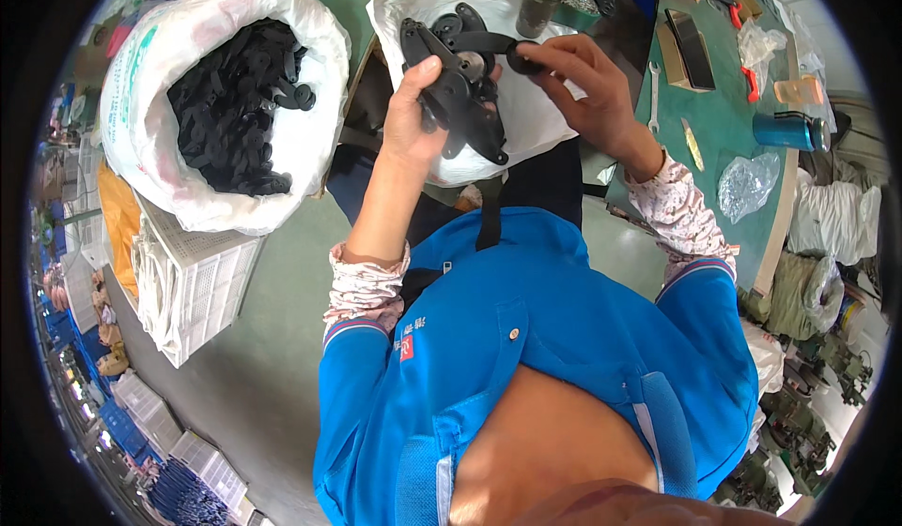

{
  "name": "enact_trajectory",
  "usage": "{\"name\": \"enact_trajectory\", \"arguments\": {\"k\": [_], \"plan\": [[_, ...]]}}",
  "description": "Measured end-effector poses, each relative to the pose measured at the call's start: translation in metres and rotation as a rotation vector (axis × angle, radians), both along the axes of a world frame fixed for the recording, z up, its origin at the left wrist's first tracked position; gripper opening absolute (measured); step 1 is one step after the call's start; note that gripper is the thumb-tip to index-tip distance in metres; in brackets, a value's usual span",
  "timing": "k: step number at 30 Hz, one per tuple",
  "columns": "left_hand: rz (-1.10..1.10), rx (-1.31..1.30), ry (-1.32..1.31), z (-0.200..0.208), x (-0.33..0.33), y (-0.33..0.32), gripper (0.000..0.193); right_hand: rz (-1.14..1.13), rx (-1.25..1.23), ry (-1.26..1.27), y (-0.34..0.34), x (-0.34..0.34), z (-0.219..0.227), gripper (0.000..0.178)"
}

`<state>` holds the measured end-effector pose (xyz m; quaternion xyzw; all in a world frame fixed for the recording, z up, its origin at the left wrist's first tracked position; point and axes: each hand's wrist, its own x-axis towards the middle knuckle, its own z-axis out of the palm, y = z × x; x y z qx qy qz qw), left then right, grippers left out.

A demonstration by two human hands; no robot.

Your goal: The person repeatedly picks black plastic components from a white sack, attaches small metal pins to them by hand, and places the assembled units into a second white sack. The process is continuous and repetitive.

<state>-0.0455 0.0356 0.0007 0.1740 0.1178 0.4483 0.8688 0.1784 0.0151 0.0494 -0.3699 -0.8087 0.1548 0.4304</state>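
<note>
My left hand (411, 124) is closed around a bunch of flat black plastic pieces (477, 124) with rounded ends and small holes. They fan out over a white plastic bag (550, 136) spread open in front of me. My right hand (606, 99) pinches the round end of one long black piece (484, 41), whose other end lies against the bunch. A few more black pieces show just behind the left hand; whether they are held or lie in the bag I cannot tell. A grey metal cylinder (534, 7) of a machine stands beyond the right fingers.
At left, a white sack (315, 141) holds many similar black pieces (230, 113) and stands on a white plastic crate (202, 282). The green bench (676, 155) at right carries a wrench (655, 94), a yellow knife (692, 144), a phone on a stand (691, 49) and a blue flask (787, 132).
</note>
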Motion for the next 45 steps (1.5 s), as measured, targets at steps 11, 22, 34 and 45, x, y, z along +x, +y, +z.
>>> {"name": "enact_trajectory", "arguments": {"k": [11,22,34,45], "plan": [[0.015,0.107,0.046,0.016,0.009,-0.017,0.054,0.187,-0.296,0.570,-0.015,0.006,0.039,0.022],[0.002,0.232,0.209,0.016,0.021,-0.018,0.045,0.114,-1.169,0.576,-0.002,-0.005,0.010,0.035],[0.075,0.113,0.188,0.014,0.025,-0.019,0.050,-0.082,-0.716,0.303,0.003,0.013,0.017,0.024],[0.290,0.064,0.127,0.029,0.040,-0.011,0.060,-0.096,-0.532,0.024,0.002,0.021,0.021,0.031]]}}
